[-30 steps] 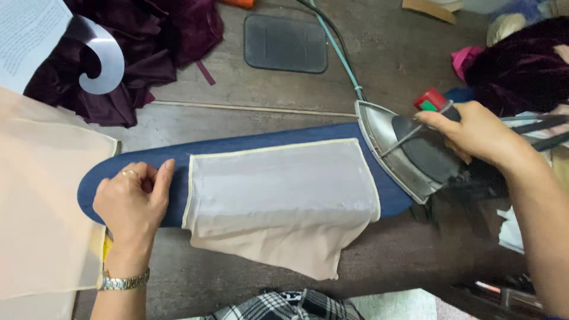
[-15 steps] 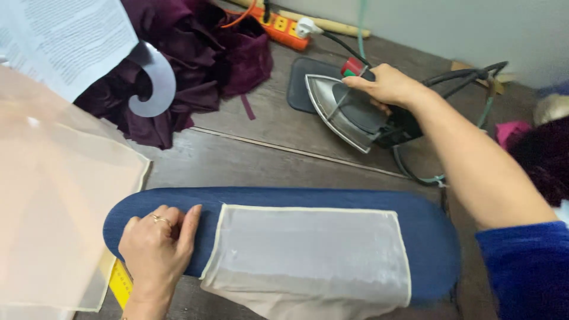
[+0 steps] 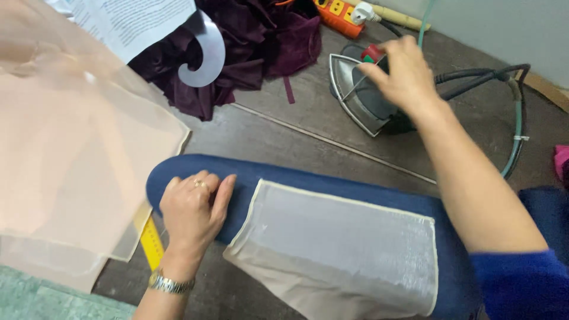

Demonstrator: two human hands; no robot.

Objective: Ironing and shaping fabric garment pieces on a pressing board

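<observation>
Left hand: flat, fingers together, on blue pressing board | right hand: fingers curled round iron handle, iron on worktop beyond board | sheer fabric piece draped over board

The right hand covers the iron's handle, so its grip cannot be made out — the fingers are motion-blurred. The sheer white fabric piece runs off the bottom edge. The peach fabric is cut off at left and top. The yellow ruler lies mostly hidden beneath it.
</observation>
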